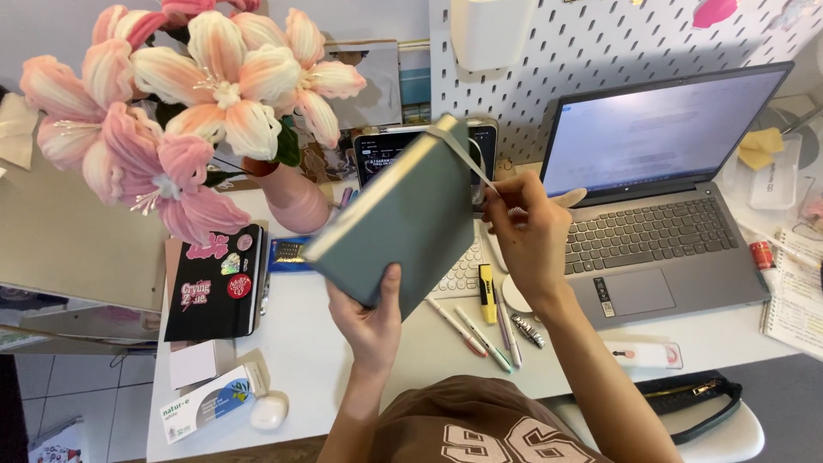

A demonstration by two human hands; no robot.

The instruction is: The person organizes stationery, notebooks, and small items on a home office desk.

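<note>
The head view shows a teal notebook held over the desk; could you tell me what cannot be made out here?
- Teal notebook: motion-blurred; only its closed cover shows.
- Tablet behind it: mostly hidden by the notebook.
- White keyboard: largely covered by the notebook and the right hand.
- Left hand: its fingers are hidden under the notebook.
- Laptop screen: glare washes it out.
- Spiral notebook: cut by the right edge.
</note>
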